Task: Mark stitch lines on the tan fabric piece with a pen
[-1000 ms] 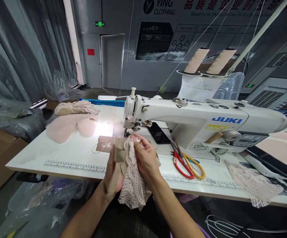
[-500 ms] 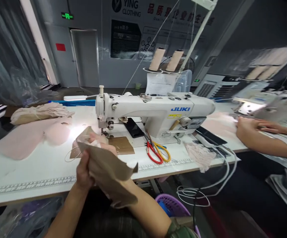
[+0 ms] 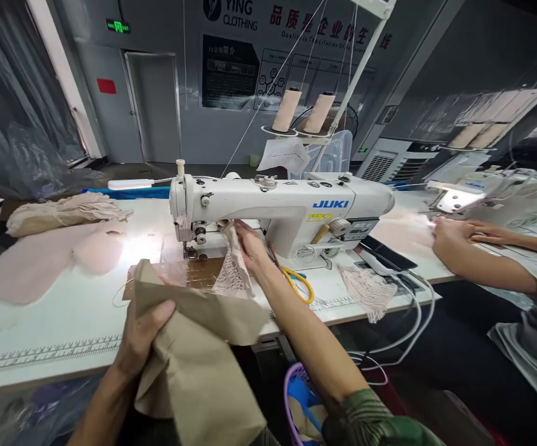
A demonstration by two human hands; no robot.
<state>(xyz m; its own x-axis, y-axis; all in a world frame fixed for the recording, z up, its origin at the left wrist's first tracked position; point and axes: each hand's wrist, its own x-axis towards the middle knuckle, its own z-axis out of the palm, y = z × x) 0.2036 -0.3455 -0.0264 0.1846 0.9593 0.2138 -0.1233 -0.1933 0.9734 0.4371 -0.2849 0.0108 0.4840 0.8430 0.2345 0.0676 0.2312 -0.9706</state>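
The left hand grips a brown sheet; the right hand grips lace beneath the sewing machine's arm.

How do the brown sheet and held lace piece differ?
The brown sheet is plain; the lace piece is pale openwork. The brown sheet looks larger than the lace piece. The left hand holds the brown sheet, the right hand the lace piece. Both are held.

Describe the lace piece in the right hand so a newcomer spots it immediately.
Find the white JUKI sewing machine. Below its arm, the right hand grips the pale lace piece. Unlike the lace scrap lying farther right at the table edge, this one is held.
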